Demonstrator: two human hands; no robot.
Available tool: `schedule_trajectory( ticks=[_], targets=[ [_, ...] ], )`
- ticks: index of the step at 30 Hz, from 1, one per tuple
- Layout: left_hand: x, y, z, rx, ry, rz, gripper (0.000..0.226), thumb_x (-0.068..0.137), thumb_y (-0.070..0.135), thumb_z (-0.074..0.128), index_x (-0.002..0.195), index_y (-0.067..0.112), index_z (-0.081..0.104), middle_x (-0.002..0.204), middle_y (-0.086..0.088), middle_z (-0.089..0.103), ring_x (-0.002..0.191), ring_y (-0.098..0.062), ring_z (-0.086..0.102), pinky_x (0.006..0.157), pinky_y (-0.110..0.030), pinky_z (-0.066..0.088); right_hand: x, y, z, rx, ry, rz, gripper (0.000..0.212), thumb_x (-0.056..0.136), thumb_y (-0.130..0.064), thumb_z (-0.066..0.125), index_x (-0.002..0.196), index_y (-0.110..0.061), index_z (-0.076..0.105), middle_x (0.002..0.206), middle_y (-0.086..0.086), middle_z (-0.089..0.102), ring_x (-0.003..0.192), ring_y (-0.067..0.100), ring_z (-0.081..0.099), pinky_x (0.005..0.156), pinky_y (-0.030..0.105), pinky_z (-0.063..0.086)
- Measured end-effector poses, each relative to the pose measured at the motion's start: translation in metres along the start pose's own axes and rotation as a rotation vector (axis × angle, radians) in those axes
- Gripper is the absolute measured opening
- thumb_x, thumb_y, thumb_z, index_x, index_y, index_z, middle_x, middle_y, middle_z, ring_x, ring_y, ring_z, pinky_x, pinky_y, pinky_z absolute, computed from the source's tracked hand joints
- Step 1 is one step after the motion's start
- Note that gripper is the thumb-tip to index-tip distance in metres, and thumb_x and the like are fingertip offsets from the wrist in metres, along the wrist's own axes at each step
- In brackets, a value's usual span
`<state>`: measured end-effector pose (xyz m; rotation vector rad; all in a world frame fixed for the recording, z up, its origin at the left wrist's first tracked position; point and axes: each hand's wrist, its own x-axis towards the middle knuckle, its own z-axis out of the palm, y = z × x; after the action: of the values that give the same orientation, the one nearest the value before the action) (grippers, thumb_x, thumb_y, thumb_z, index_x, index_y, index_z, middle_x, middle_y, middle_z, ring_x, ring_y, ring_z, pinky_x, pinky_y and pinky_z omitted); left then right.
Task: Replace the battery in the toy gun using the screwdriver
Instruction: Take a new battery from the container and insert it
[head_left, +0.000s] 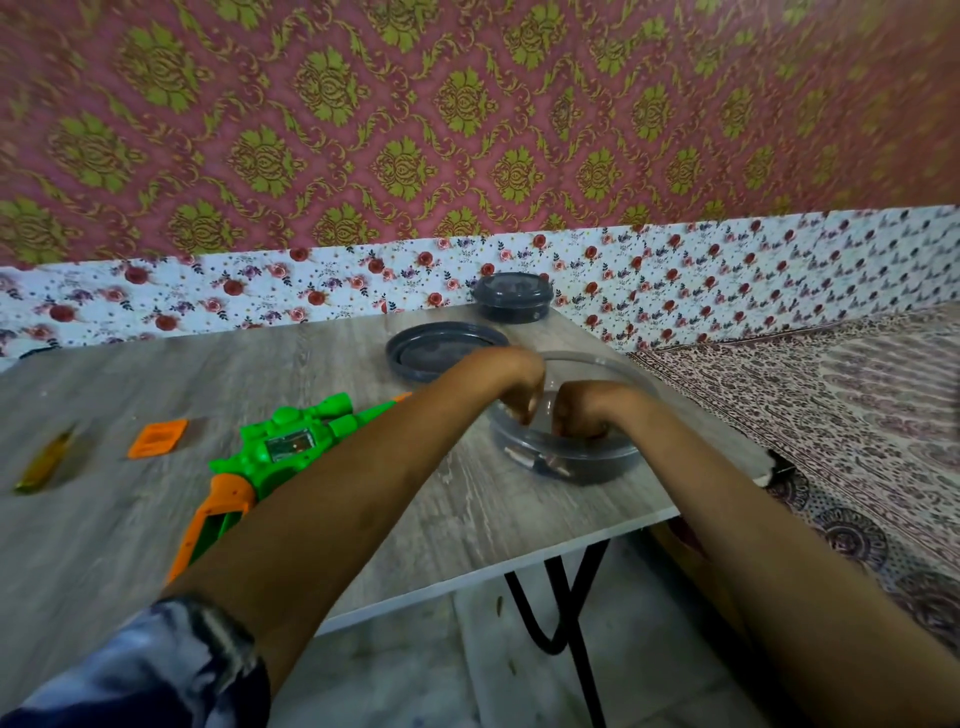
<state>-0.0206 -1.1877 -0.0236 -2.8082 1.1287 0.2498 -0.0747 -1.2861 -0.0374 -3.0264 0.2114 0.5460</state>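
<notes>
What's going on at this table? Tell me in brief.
A person has both hands in a clear tub on the table. The left hand and the right hand reach down with fingers curled, but blur hides whether they hold anything. Small cylinders, probably batteries, lie in the tub. The toy gun lies beside it with its battery slot open. The orange cover and the screwdriver lie apart to the left. A dark lid lies behind the tub.

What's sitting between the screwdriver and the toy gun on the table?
In the head view, only the orange battery cover lies flat on the table between the yellow screwdriver and the green toy gun, touching neither.
</notes>
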Motion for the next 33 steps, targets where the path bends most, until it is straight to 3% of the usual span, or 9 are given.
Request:
schedule_trajectory(
  ticks=[3,8,14,20,23,26,29,31,33],
  targets=[
    [0.014,0.009,0.002,0.088,-0.149,0.005,0.028,0.09,0.011,0.059,0.117,0.005,0.063,0.124,-0.008,0.059,0.112,-0.025,0.055,0.1,-0.036,0.043,0.0,-0.005,0.0,-0.024,0.015,0.022,0.008,0.091,-0.017,0.052,0.085,-0.01,0.053,0.071,0.001,0.047,0.072,0.018,0.05,0.068,0.029,0.042],
    [0.024,0.009,0.003,0.113,-0.267,-0.002,0.028,0.091,0.007,0.056,0.118,0.005,0.061,0.118,-0.01,0.057,0.109,-0.026,0.055,0.101,-0.039,0.043,-0.001,-0.006,-0.003,0.0,0.045,0.064,0.023,0.089,-0.019,0.056,0.11,-0.009,0.054,0.079,0.004,0.05,0.078,0.019,0.052,0.071,0.029,0.042],
    [0.019,0.003,0.006,0.166,-0.246,0.036,0.03,0.093,0.012,0.053,0.121,0.008,0.06,0.124,-0.008,0.059,0.114,-0.027,0.056,0.101,-0.039,0.043,0.0,-0.003,0.004,0.008,0.092,0.049,0.024,0.089,-0.014,0.054,0.112,-0.007,0.057,0.111,0.012,0.06,0.086,0.021,0.052,0.078,0.032,0.044],
    [0.02,0.004,0.005,0.171,-0.272,0.06,0.025,0.093,0.007,0.052,0.115,0.011,0.062,0.108,-0.004,0.056,0.107,-0.026,0.056,0.099,-0.039,0.045,-0.001,0.001,0.003,0.036,0.086,0.05,0.025,0.091,-0.019,0.051,0.112,-0.006,0.057,0.106,0.012,0.059,0.092,0.025,0.054,0.081,0.033,0.042],
    [0.017,0.003,0.003,0.147,-0.276,0.081,0.03,0.092,0.009,0.052,0.121,0.013,0.059,0.12,-0.005,0.056,0.112,-0.025,0.054,0.1,-0.038,0.044,-0.004,0.01,0.006,0.104,0.127,0.05,0.026,0.092,-0.021,0.052,0.111,-0.004,0.058,0.11,0.013,0.061,0.092,0.023,0.054,0.079,0.03,0.04],
    [0.016,0.001,0.005,0.069,-0.255,0.091,0.033,0.094,0.02,0.053,0.126,0.011,0.056,0.123,-0.007,0.057,0.105,-0.022,0.054,0.096,-0.035,0.043,-0.003,0.022,0.01,0.275,0.213,0.044,0.022,0.088,-0.021,0.058,0.101,-0.006,0.065,0.099,0.01,0.066,0.077,0.016,0.054,0.071,0.025,0.04],
    [0.015,-0.004,0.009,-0.02,-0.177,0.128,0.028,0.092,0.025,0.055,0.113,0.009,0.062,0.102,-0.005,0.059,0.091,-0.021,0.053,0.083,-0.034,0.044,0.0,0.03,0.011,0.48,0.35,0.043,0.018,0.085,-0.013,0.059,0.097,-0.004,0.069,0.087,0.009,0.067,0.068,0.014,0.056,0.06,0.024,0.045],
    [0.015,-0.014,0.014,-0.195,-0.098,0.16,0.016,0.088,0.022,0.06,0.096,0.009,0.065,0.086,-0.004,0.06,0.08,-0.019,0.056,0.074,-0.034,0.046,0.002,0.036,0.01,0.752,0.397,0.077,0.015,0.084,-0.006,0.058,0.096,-0.001,0.065,0.089,0.014,0.066,0.074,0.019,0.059,0.065,0.028,0.051],
    [0.012,-0.025,0.014,-0.522,-0.007,0.174,0.009,0.088,0.012,0.06,0.091,0.005,0.064,0.084,-0.008,0.065,0.075,-0.017,0.063,0.075,-0.033,0.053,-0.002,0.039,0.007,1.093,0.374,0.095,0.018,0.086,-0.001,0.057,0.103,0.003,0.058,0.088,0.016,0.062,0.072,0.019,0.059,0.055,0.022,0.052]
  ],
)
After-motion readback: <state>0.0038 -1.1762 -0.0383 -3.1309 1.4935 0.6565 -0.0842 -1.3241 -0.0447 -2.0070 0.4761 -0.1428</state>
